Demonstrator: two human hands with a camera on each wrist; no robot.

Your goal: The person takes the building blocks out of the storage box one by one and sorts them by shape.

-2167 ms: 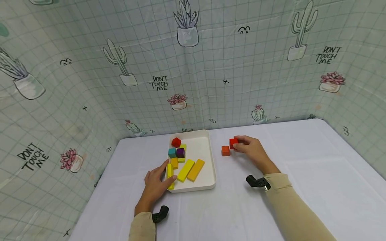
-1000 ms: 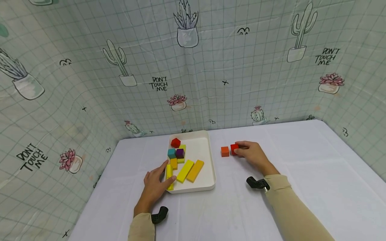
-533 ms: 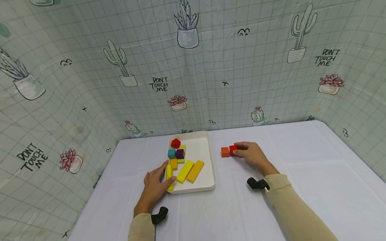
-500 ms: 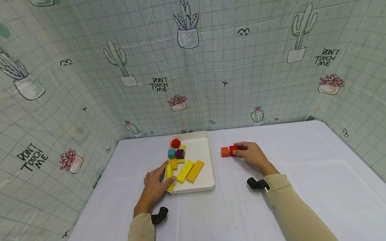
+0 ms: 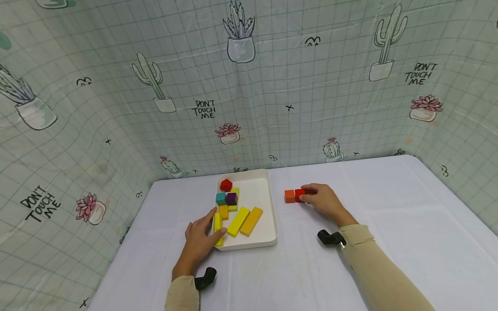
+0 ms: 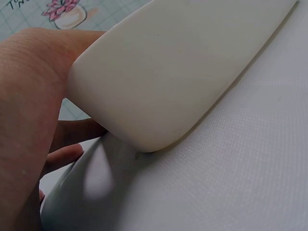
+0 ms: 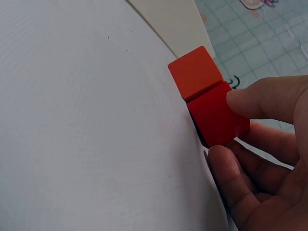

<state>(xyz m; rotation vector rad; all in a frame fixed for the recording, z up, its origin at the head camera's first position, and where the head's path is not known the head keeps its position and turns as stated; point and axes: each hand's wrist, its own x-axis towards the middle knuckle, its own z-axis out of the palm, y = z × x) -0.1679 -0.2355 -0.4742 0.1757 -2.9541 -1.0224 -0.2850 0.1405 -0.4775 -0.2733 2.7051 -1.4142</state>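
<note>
With thumb and fingers, my right hand (image 5: 324, 202) pinches a red cube (image 7: 216, 113) on the white cloth, right of the tray. Its left side sits right against an orange cube (image 7: 196, 72), the two in a row. My left hand (image 5: 199, 236) grips the near left side of the white tray (image 5: 268, 242), thumb over the rim near a yellow block (image 5: 218, 229) and fingers along the outside. In the left wrist view the tray wall (image 6: 159, 72) hides the thumb tip.
Inside the tray are a red many-sided block (image 5: 226, 185), a teal cube (image 5: 221, 198), a purple cube (image 5: 231, 198), a long yellow block (image 5: 238, 221), an orange-yellow bar (image 5: 251, 221) and other small blocks. A patterned curtain (image 5: 272, 77) rises behind the table.
My right hand has brought the red cube down, then left, closing the gap beside the orange cube. My left hand and the tray have stayed in place.
</note>
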